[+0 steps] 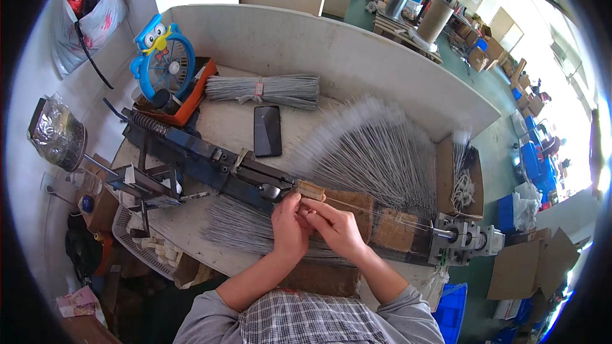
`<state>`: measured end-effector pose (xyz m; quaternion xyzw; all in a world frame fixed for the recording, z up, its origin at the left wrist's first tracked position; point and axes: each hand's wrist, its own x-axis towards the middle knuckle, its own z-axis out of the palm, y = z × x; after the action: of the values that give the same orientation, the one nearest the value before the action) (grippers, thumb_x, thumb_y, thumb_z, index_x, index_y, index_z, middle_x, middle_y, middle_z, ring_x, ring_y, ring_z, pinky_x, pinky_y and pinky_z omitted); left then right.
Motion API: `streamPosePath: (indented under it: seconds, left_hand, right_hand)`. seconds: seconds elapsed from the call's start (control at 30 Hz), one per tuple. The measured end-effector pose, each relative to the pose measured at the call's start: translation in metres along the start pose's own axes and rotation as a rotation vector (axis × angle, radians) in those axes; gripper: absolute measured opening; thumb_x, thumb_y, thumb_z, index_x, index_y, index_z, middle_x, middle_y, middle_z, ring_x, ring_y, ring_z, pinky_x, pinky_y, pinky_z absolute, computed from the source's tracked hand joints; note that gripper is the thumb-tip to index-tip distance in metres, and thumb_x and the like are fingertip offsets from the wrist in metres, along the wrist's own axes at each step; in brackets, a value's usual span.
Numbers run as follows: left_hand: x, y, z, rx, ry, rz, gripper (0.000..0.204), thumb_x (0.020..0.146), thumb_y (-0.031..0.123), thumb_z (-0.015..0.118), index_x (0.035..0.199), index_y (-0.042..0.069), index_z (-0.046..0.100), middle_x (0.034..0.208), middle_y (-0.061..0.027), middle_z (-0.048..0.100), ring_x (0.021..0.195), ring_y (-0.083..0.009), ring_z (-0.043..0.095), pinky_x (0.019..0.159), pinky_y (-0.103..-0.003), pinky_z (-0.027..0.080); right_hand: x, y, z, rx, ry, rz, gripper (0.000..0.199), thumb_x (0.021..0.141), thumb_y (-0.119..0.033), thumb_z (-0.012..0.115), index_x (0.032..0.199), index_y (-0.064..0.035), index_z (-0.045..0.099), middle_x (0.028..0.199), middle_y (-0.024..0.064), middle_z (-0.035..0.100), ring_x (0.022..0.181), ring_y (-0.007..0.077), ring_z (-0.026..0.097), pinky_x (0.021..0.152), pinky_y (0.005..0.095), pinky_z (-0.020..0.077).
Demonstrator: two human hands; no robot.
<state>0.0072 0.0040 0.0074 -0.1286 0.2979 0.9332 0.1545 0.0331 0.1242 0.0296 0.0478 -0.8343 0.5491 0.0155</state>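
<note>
My left hand [290,228] and my right hand [336,228] meet at the middle of a long bench machine [204,162]. The fingers of both are drawn together in a pinch, and what lies between them is too small and hidden to make out. Just beyond my fingertips sits a tan block [310,189] beside a dark rounded knob [270,192]. Thin strands run right from there towards a metal chuck-like fixture [446,234]. Past my right hand, a brown pad [349,209] covers part of the machine.
A fan of thin grey wires [373,146] spreads behind my hands; more wires [239,226] lie left. A tied wire bundle [280,89], a black phone [267,131] and a blue toy-shaped fan [167,64] stand farther back. A cardboard box [475,178] is at right, a lamp [58,134] at left.
</note>
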Motion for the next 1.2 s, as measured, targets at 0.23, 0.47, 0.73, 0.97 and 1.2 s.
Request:
streamPosePath:
  seconds: [0.23, 0.47, 0.73, 0.97, 1.2]
  left_hand:
    - [0.005, -0.008, 0.003, 0.074, 0.016, 0.101, 0.015, 0.093, 0.008, 0.055, 0.107, 0.003, 0.059, 0.096, -0.0049, 0.065, 0.088, -0.0144, 0.062, 0.081, -0.029, 0.050]
    - [0.007, -0.008, 0.005, 0.084, 0.030, 0.115, 0.016, 0.092, 0.006, 0.055, 0.107, 0.002, 0.058, 0.100, -0.0059, 0.064, 0.090, -0.0141, 0.062, 0.083, -0.029, 0.049]
    - [0.005, -0.004, 0.002, 0.087, -0.035, 0.113, 0.042, 0.101, 0.036, 0.033, 0.111, 0.002, 0.054, 0.106, -0.0126, 0.062, 0.100, -0.0226, 0.060, 0.093, -0.037, 0.045]
    - [-0.009, 0.014, 0.013, 0.136, 0.024, -0.014, 0.060, 0.100, 0.054, 0.027, 0.125, 0.003, 0.046, 0.114, -0.0080, 0.058, 0.106, -0.0194, 0.057, 0.095, -0.036, 0.038]
    - [-0.009, 0.012, 0.010, 0.284, -0.037, -0.073, 0.063, 0.099, 0.056, 0.029, 0.129, 0.003, 0.045, 0.121, -0.0076, 0.056, 0.111, -0.0203, 0.056, 0.096, -0.036, 0.037]
  right_hand:
    - [0.003, 0.006, -0.005, -0.165, 0.128, -0.037, 0.043, 0.088, -0.024, 0.066, 0.128, -0.0095, 0.058, 0.081, 0.0120, 0.069, 0.070, 0.0254, 0.069, 0.062, 0.0336, 0.0527]
    - [0.001, 0.001, -0.010, -0.203, 0.114, -0.036, 0.041, 0.088, -0.022, 0.066, 0.126, -0.0088, 0.059, 0.076, 0.0114, 0.068, 0.064, 0.0249, 0.066, 0.059, 0.0338, 0.0514]
    - [0.005, 0.004, -0.003, -0.124, 0.086, -0.158, 0.027, 0.087, -0.012, 0.066, 0.112, -0.0049, 0.066, 0.091, 0.0129, 0.070, 0.079, 0.0257, 0.070, 0.068, 0.0330, 0.0544]
    - [0.001, -0.028, -0.032, -0.637, 0.323, -0.453, 0.027, 0.077, -0.010, 0.071, 0.104, -0.0072, 0.069, 0.085, 0.0055, 0.066, 0.079, 0.0236, 0.060, 0.071, 0.0346, 0.0484]
    - [-0.003, -0.010, -0.040, -0.703, 0.304, -0.323, 0.019, 0.074, -0.011, 0.072, 0.093, -0.0092, 0.068, 0.084, 0.0018, 0.064, 0.087, 0.0232, 0.057, 0.077, 0.0375, 0.0435]
